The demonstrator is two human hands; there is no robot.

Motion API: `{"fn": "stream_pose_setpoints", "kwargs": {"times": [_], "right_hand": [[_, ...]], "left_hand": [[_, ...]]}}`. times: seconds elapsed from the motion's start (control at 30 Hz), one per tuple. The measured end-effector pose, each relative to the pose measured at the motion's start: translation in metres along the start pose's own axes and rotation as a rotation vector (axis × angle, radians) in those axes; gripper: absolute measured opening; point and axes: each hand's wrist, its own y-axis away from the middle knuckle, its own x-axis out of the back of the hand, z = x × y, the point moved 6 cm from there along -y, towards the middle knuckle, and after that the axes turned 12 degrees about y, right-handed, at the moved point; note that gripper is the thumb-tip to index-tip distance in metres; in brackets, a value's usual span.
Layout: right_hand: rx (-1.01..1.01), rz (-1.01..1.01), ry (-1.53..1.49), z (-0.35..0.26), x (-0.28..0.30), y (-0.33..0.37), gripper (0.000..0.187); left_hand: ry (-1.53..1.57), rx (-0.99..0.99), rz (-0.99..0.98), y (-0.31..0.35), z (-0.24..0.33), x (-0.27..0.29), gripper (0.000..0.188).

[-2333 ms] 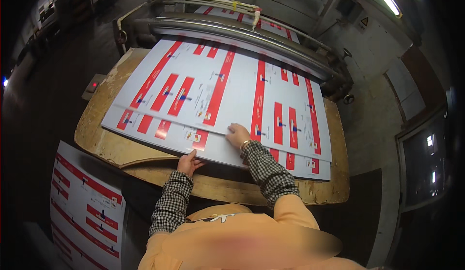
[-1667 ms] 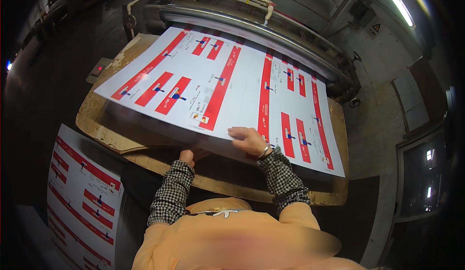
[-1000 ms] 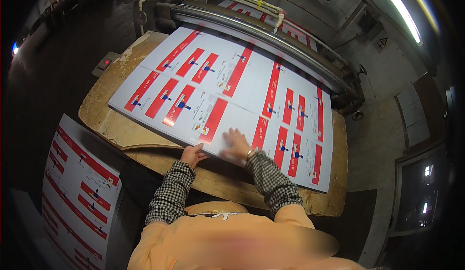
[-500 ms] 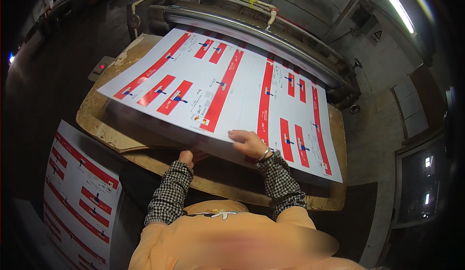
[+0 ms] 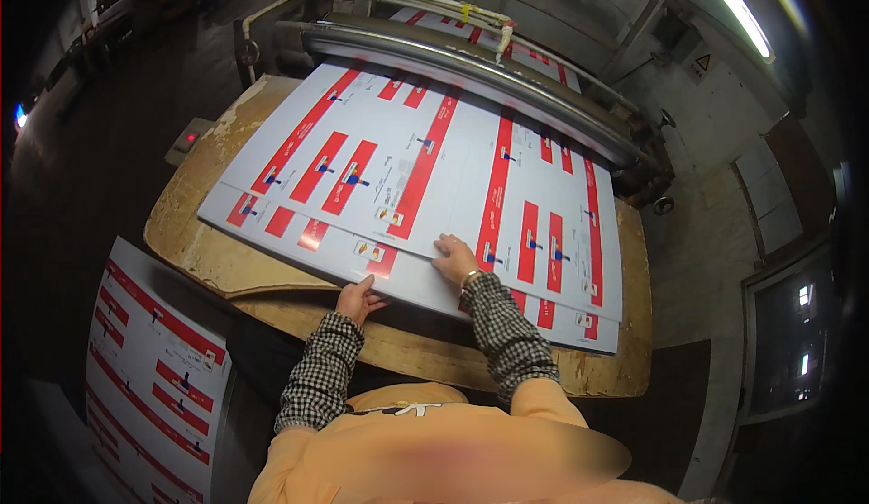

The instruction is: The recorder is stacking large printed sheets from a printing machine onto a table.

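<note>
A large white printed sheet point(image 5: 471, 169) with red bands and small blue figures lies with its far edge at the metal rollers point(image 5: 489, 83). Under it, a second printed sheet point(image 5: 335, 251) sticks out along the near and left sides. My right hand point(image 5: 457, 262) lies at the upper sheet's near edge, its fingers stretched over the paper. At the lower sheet's near edge, my left hand point(image 5: 358, 301) has its thumb on top and its fingers under the edge. Part of the lower sheet is hidden by the upper one.
A worn wooden table point(image 5: 195, 214) carries the sheets in front of the roller machine. More printed sheets point(image 5: 154, 368) stand at the lower left. A switch box point(image 5: 188, 140) with a red light sits by the table's left edge, and a handwheel point(image 5: 663, 205) at the machine's right.
The upper sheet has come down flat and moved toward the rollers. A lower sheet's edge now shows beneath it. My left hand has come up to that edge; my right hand shifted slightly left.
</note>
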Motion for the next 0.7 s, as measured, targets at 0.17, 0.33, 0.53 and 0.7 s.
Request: {"fn": "stream_pose_setpoints", "kwargs": {"times": [0.17,0.33,0.53,0.7], "right_hand": [[0.074,-0.193,0.358,-0.019,-0.038,0.003,0.082],[0.249,-0.189,0.532,-0.046,-0.036,0.048,0.082],[0.305,-0.198,0.082,-0.05,0.002,0.036,0.023],[0.296,0.21,0.179,-0.081,0.041,0.047,0.015]], "left_hand": [[0.019,0.005,-0.002,0.0,-0.001,0.006,0.031],[0.017,-0.008,-0.099,0.011,0.004,-0.006,0.031],[0.121,0.079,-0.088,0.013,0.002,-0.008,0.026],[0.112,0.056,-0.105,0.017,0.005,-0.008,0.022]]}}
